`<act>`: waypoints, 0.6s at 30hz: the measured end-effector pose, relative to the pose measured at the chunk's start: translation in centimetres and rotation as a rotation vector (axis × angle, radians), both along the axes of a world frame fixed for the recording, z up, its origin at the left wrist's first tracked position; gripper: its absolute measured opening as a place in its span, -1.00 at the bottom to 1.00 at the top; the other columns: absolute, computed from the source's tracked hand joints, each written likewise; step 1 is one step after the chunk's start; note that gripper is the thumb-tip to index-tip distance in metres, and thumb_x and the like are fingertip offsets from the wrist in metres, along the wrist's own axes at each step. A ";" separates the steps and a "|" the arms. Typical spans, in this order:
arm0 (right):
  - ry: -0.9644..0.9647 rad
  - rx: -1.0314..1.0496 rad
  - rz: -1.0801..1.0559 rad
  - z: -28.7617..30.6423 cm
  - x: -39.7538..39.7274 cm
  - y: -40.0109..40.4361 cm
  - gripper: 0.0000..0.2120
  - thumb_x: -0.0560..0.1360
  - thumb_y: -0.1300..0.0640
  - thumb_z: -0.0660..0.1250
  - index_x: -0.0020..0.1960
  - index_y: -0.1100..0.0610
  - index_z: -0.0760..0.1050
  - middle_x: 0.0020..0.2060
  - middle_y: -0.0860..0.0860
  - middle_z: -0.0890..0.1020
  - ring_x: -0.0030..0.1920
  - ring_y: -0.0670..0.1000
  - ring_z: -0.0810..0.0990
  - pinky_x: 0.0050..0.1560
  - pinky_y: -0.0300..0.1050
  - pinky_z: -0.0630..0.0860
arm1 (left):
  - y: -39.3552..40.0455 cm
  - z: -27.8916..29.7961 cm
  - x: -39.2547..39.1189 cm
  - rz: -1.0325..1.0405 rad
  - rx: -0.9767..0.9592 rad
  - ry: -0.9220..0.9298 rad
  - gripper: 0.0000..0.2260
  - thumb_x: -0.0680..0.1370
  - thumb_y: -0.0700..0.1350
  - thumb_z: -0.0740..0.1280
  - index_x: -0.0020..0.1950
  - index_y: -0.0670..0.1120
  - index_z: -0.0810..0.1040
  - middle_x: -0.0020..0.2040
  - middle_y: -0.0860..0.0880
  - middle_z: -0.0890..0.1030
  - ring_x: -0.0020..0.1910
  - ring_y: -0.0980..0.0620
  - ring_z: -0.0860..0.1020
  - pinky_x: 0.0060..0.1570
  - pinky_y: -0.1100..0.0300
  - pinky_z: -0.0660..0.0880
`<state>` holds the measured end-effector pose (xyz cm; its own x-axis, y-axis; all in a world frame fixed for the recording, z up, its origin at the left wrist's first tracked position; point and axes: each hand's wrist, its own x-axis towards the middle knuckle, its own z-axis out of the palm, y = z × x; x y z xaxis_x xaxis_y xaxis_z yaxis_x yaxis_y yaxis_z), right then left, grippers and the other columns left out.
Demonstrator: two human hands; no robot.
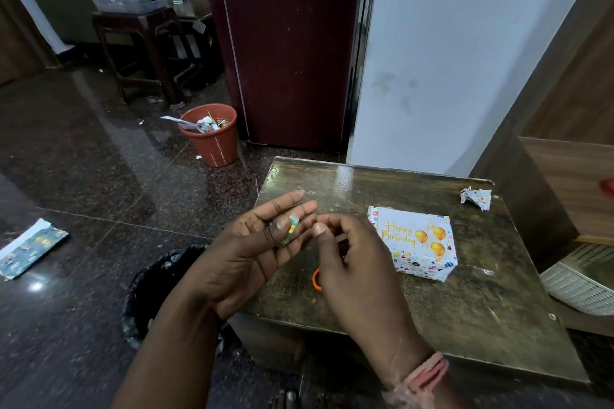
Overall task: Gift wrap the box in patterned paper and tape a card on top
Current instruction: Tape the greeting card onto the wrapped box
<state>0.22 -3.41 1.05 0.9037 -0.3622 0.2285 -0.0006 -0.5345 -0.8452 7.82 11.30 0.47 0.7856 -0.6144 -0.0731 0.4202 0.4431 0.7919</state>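
Observation:
The box [425, 267], wrapped in white patterned paper, lies on the dark table [465, 302] at the right. A "Happy Birthday" card [412, 232] with gold balloons lies on its top. My left hand [252, 256] is raised over the table's left edge and holds a small tape roll [288, 232] with a green and yellow core between thumb and fingers. My right hand [352, 262] is next to it, its thumb and fingertips pinched together at the roll's edge; whether tape is between them is too fine to tell. An orange scissor handle [315, 279] peeks from under my right hand.
A crumpled scrap of patterned paper [475, 197] lies at the table's far right corner. A black bin bag [156, 285] sits on the floor left of the table, and an orange waste bin [212, 136] stands farther back. A white basket [581, 285] is at right.

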 end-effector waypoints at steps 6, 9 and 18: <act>0.069 0.381 0.135 0.8 0.1 -0.3 -0.90 0.60 0.05 0.38 -0.05 -0.09 0.65 -0.31 -0.26 0.64 -0.30 -0.22 0.59 -0.17 -0.24 0.48 | -0.1 -0.1 -0.2 -0.059 0.086 -0.074 -0.50 0.57 -0.31 0.25 0.54 -0.22 0.36 0.47 -0.21 0.50 0.49 -0.14 0.44 0.46 -0.01 0.35; 0.038 0.401 0.144 0.8 0.2 -0.6 -0.90 0.57 0.13 0.42 -0.09 -0.02 0.67 -0.31 -0.21 0.67 -0.34 -0.20 0.58 -0.16 -0.18 0.48 | -0.3 0.0 -0.4 -0.101 0.098 -0.082 -0.49 0.56 -0.34 0.26 0.53 -0.23 0.36 0.46 -0.22 0.51 0.49 -0.12 0.45 0.45 0.05 0.39; 0.117 0.344 0.062 0.2 0.4 -1.5 -0.90 0.58 0.07 0.40 -0.12 0.00 0.63 -0.39 -0.07 0.65 -0.38 -0.08 0.60 -0.23 0.01 0.61 | -0.6 -1.0 -0.4 -0.132 0.246 -0.093 -0.60 0.63 -0.39 0.27 0.48 -0.29 0.43 0.39 -0.25 0.56 0.43 -0.16 0.52 0.39 0.06 0.47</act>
